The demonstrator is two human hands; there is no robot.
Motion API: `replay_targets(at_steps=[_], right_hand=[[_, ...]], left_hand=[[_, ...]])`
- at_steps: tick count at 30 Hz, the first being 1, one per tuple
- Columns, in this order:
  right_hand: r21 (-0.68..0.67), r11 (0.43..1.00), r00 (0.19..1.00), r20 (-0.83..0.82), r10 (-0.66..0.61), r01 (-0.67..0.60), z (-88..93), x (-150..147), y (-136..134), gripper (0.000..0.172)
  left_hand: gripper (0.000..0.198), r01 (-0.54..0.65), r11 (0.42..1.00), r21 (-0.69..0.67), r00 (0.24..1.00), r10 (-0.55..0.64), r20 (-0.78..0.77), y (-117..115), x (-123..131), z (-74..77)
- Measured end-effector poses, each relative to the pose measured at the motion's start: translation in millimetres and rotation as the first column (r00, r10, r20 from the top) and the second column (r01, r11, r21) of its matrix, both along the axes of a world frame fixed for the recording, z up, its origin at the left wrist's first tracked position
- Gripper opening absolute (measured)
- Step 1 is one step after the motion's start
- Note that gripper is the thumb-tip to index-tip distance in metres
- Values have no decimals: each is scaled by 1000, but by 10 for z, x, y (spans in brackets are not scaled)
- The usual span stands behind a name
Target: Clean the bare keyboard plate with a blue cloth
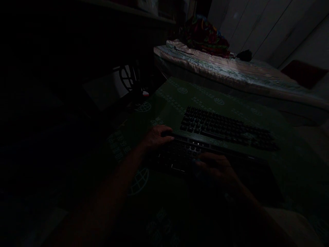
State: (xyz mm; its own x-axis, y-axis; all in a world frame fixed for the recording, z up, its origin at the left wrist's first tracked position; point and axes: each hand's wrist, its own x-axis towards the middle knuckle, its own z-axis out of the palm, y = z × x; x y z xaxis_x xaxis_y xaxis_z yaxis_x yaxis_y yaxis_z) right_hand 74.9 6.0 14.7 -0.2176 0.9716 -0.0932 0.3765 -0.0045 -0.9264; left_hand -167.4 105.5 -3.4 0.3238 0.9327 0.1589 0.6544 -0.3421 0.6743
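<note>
The scene is very dark. A black keyboard (257, 171) lies across a green printed sheet, and part of its left side shows pale points where keycaps seem to be off. My left hand (157, 136) grips its far left edge, thumb on top. Over the keyboard's middle, my right hand (217, 166) is closed with its fingertips down near the keys; a dim bluish thing shows under them, too dark to name. Just beyond the keyboard, rows of loose black keycaps (218, 125) are laid out in keyboard order.
The green sheet (169, 92) carries white globe prints and lettering. Past its far edge stands a bed (205, 65) with a patterned cover and a red, flowered cloth heap (205, 36). A fan-like round grille (127, 78) is at the left. Deep shadow hides the left side.
</note>
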Motion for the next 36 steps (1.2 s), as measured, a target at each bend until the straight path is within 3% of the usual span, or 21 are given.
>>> replay_targets(at_steps=[3,8,14,20,25,36], right_hand=[[-27,999,999,-25,47,-47,38,-45,-32,26],[-30,999,998,-46,-36,35,49,-70,-49,26],[-5,998,998,-36,56,-56,21,-55,-55,25],[161,974,987,18,-162,157,3,-61,35,23],[167,985,995,83,-60,46,-59,-105,28,23],[142,988,996,79,47,-58,-44,-149,13,21]], left_hand=[[40,-6,1000,-8,1000,6,10,8,2,-5],[38,-8,1000,-17,1000,8,18,4,3,-2],[36,-22,1000,-15,1000,22,14,-7,16,7],[39,-15,1000,-17,1000,15,5,6,24,7],[38,-19,1000,-19,1000,19,4,12,26,-4],[40,-22,999,-23,999,23,27,10,26,24]])
